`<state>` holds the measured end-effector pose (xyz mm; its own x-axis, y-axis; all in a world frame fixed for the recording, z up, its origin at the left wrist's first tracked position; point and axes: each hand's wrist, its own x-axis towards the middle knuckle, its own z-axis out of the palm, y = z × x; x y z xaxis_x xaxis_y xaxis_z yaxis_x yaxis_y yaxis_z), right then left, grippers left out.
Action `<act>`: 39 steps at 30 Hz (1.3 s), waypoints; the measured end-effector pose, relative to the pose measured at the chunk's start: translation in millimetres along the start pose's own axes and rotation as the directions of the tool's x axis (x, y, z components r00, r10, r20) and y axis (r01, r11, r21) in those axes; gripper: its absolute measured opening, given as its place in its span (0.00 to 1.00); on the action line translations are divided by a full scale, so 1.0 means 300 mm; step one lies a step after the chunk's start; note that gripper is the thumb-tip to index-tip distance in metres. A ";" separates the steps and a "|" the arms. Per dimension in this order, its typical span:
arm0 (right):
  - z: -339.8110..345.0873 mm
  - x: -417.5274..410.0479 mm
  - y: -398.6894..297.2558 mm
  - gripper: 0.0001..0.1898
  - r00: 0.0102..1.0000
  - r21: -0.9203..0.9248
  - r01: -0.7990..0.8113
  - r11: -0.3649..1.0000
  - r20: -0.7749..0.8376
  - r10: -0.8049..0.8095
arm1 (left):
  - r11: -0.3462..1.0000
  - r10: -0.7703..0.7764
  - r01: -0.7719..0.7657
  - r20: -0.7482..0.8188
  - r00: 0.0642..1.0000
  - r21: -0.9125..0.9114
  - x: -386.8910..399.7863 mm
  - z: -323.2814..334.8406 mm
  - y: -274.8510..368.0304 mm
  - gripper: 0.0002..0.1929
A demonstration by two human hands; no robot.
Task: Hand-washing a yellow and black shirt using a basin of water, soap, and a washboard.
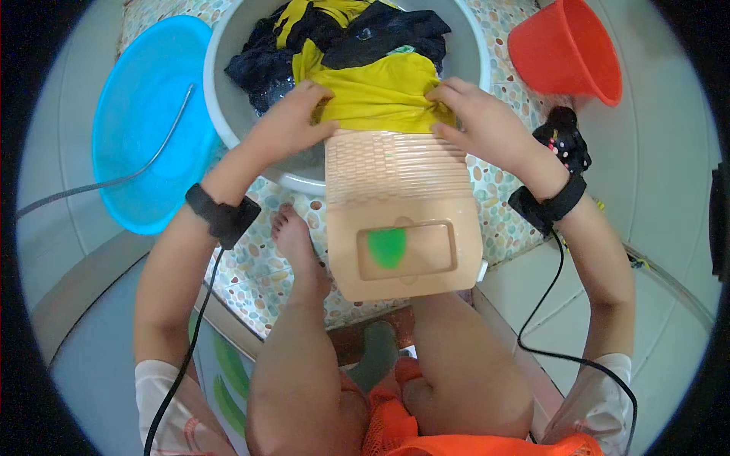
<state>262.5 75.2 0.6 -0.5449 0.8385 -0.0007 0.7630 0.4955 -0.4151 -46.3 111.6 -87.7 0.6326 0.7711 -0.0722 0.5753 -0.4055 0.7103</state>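
Note:
A beige plastic washboard (399, 211) leans from the rim of a large grey basin (228, 108) towards my knees. Over its far end lies wet yellow fabric (379, 97). My left hand (299, 117) grips this cloth at its left edge, thumb near the board's ridges. At the right edge my right hand (470, 119) pinches the same cloth between thumb and fingers. In its recessed tray the board holds a green piece (387, 248), which looks like soap. Beyond the board, black and yellow clothes (388, 34) lie in the basin with some water.
A blue basin (142, 125) with a grey hose (148, 162) in it stands at the left. A red bucket (559, 48) lies tilted at the upper right, near a small black item with beads (564, 139). Black cables hang from both wrist straps.

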 end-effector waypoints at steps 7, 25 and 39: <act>0.036 0.024 -0.062 0.14 0.995 -0.117 0.080 0.990 0.063 -0.073 | 0.998 -0.060 0.062 -0.143 0.988 0.008 -0.043 0.050 -0.015 0.11; -0.212 -0.201 -0.277 0.10 0.921 0.256 0.102 0.961 0.342 -0.189 | 0.933 0.344 -0.329 0.090 0.935 -0.146 -0.385 -0.090 0.321 0.11; -0.215 -0.322 -0.289 0.11 0.971 -0.241 0.218 0.946 0.150 -0.186 | 0.930 0.367 -0.367 0.001 0.930 0.002 -0.406 -0.008 0.355 0.14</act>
<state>271.5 -34.1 95.4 -0.7231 0.6881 -0.0602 0.6864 0.7062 -0.1736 -63.3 -24.2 -1.6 0.7999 0.5681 0.1932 0.3037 -0.6610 0.6862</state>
